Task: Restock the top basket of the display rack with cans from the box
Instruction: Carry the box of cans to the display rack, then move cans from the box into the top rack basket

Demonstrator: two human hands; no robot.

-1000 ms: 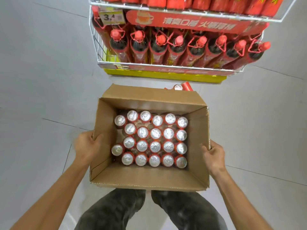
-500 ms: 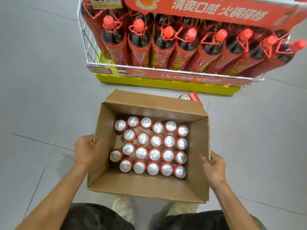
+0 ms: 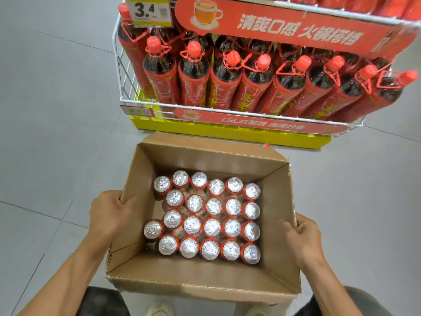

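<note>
Cans (image 3: 209, 215) with silver tops and red sides stand upright in four rough rows on the bottom of an open cardboard box (image 3: 200, 272), packed toward its far and right walls; one can (image 3: 152, 229) stands out of line at the left, just beside the left wall. Bare cardboard shows along the near side of the bottom. The box sits just in front of the rack (image 3: 118, 71), low over the floor (image 3: 45, 133); whether it rests on the floor cannot be told. The left hand (image 3: 109, 213) grips the left wall, thumb hooked over the rim to the inside, fingers curled on the outside. The right hand (image 3: 300, 238) grips the right wall in the same way, thumb inside, fingers wrapped outside. Behind the box's far wall a small red object (image 3: 266, 145) shows, too hidden to identify. The white wire basket of the rack nearest the box holds large dark bottles (image 3: 193, 71) with red caps and red labels, leaning forward in a row above a yellow base (image 3: 227, 133). A red banner (image 3: 296, 30) with a teacup picture and white characters crosses the basket above, and a yellow price tag (image 3: 148, 11) reading "3.4" hangs at its left end. Red packaging (image 3: 364, 2) in that upper basket is cut off by the frame's top edge. Grey tiles cover the floor; dark trouser legs (image 3: 102, 302) and a pale shoe (image 3: 159, 310) appear below the box.
</note>
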